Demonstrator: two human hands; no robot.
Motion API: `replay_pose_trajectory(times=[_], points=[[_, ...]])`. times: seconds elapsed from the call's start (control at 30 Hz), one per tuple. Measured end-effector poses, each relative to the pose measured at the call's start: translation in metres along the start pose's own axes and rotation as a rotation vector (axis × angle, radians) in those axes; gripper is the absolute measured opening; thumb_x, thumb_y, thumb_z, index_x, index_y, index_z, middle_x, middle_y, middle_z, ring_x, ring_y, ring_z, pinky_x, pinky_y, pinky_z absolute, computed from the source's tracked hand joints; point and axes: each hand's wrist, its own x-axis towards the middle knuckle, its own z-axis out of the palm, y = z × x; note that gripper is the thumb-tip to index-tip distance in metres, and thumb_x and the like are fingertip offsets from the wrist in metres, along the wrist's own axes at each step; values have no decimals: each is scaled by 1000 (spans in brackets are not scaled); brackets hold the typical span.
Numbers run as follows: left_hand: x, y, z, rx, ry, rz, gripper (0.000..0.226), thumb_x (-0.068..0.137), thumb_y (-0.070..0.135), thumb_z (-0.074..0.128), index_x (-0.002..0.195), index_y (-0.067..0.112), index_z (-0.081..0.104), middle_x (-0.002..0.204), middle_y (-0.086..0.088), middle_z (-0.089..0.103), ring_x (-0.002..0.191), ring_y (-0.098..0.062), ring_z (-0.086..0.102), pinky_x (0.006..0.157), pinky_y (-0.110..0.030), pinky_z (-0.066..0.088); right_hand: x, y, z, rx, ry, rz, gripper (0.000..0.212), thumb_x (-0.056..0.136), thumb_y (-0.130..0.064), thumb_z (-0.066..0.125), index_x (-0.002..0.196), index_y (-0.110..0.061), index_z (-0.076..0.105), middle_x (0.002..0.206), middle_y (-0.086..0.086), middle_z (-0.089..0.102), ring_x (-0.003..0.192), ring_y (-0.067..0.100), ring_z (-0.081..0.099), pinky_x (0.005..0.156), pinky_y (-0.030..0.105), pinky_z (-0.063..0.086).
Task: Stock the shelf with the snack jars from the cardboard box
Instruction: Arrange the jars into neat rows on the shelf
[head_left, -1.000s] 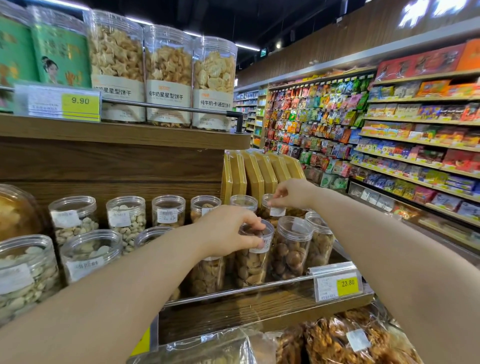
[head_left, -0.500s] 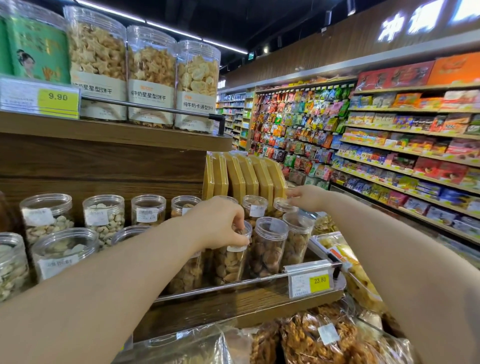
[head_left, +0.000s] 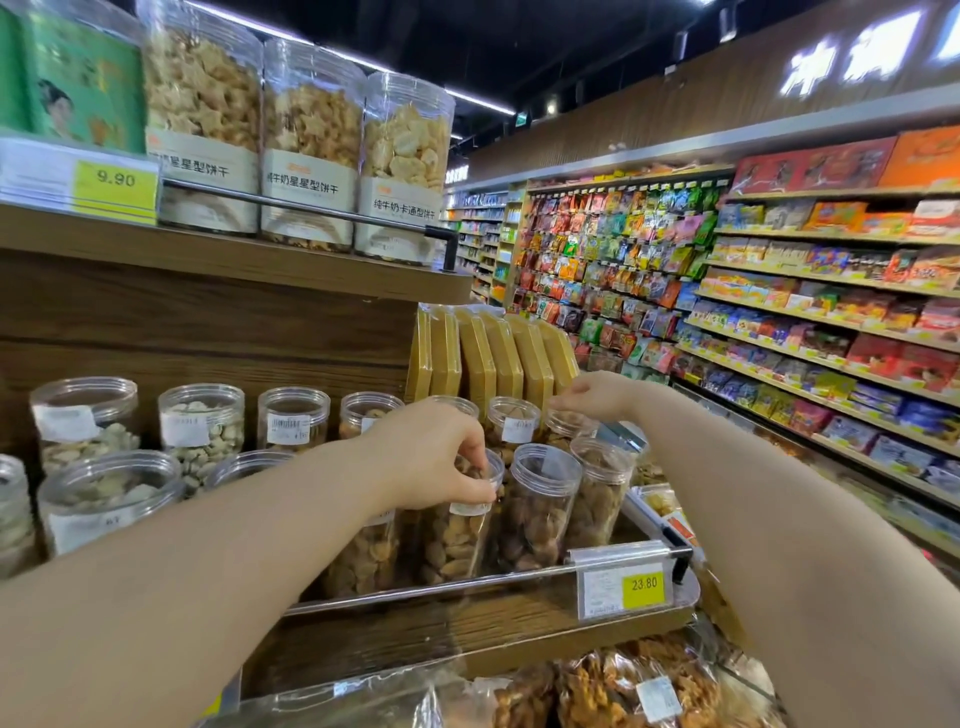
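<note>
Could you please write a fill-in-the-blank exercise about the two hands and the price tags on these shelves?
The left hand grips a snack jar in the ____ row.
The right hand touches a jar lid in the ____ row.
The lower price tag reads ____.
The upper price tag reads ____.
Missing words: front; back; 23.80; 9.90.

Clipped to the front of the top shelf, a yellow price tag reads 9.90 in dark figures. Right beside it stand three big clear jars: the first label shows 星星型饼干, its start unclear; the second label reads 纯牛奶星星型饼干; the third label reads 纯牛奶卡通型饼干. Down on the lower shelf, another yellow tag says 23.80. The white sticker on each small jar carries print too fine to read, and the lit sign high on the far wall is blurred past reading from here.
</note>
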Motion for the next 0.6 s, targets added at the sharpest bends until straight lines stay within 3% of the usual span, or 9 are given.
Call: replay_pose_trajectory(times=[0.07,0.13,0.33,0.5,0.6], points=[[1,-1,0,-7,6,-1,31,82,47,66,105,26,68,107,13,64,96,-3,57,83,-25,52,-4,3,-7,63,-112,-11,52,94,-46,50,141,-23,44,150,3,36,137,23,35,111,39,32],[1,-2,1,-11,7,0,32,82,48,66,106,26,68,108,12,64,97,-3,57,82,-24,51,-6,7,-7,41,-185,-9,53,95,-42,51,144,-26,40,152,0,33,138,21,34,106,35,34],[1,-2,1,-18,8,-2,34,81,48,67,106,26,68,107,12,64,96,-3,57,83,-25,52,2,12,6,-40,2,10,52,90,-56,51,129,-22,58,136,2,53,123,22,49,106,40,38],[1,-3,2,-18,4,-4,33,81,48,66,106,26,67,108,12,64,97,-3,57,85,-26,52,2,16,6,-38,-34,6,59,90,-59,48,134,-21,54,140,4,50,128,23,46,110,40,34],[1,-2,2,-8,9,-13,34,81,49,66,107,27,67,108,12,65,99,-4,58,85,-28,52,-6,17,2,31,28,-20,55,93,-53,48,135,-19,53,140,4,50,126,23,47,106,38,35]])
